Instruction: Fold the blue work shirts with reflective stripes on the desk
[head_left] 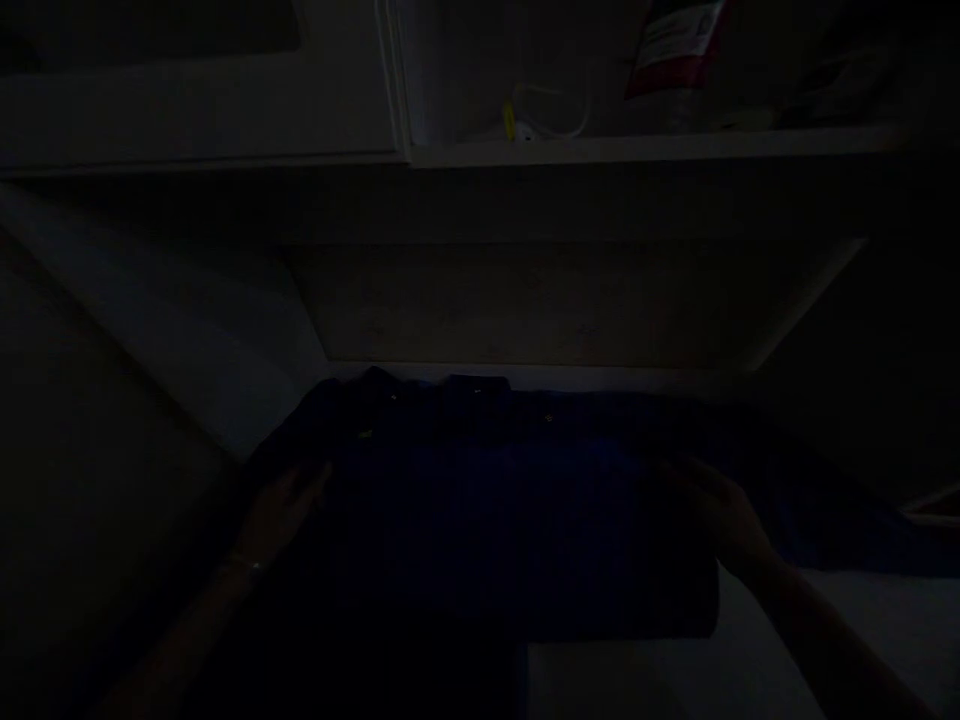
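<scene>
The picture is very dark. A dark blue garment [480,520], with small shiny buttons or snaps near its far edge and a small green mark at its upper left, lies spread before me. My left hand [279,512] rests on or just over its left side, thumb and fingers apart, with a thin bracelet on the wrist. Over the right side, my right hand [716,505] reaches inward with its fingers stretched out; their tips fade into the dark cloth. Whether either hand touches the cloth firmly I cannot tell.
Above the garment runs a white shelf [645,150] holding a white cable with a yellow part [510,120] and a red and white packet [679,45]. A pale cabinet door [202,110] is at upper left. A white surface [615,680] shows below the garment.
</scene>
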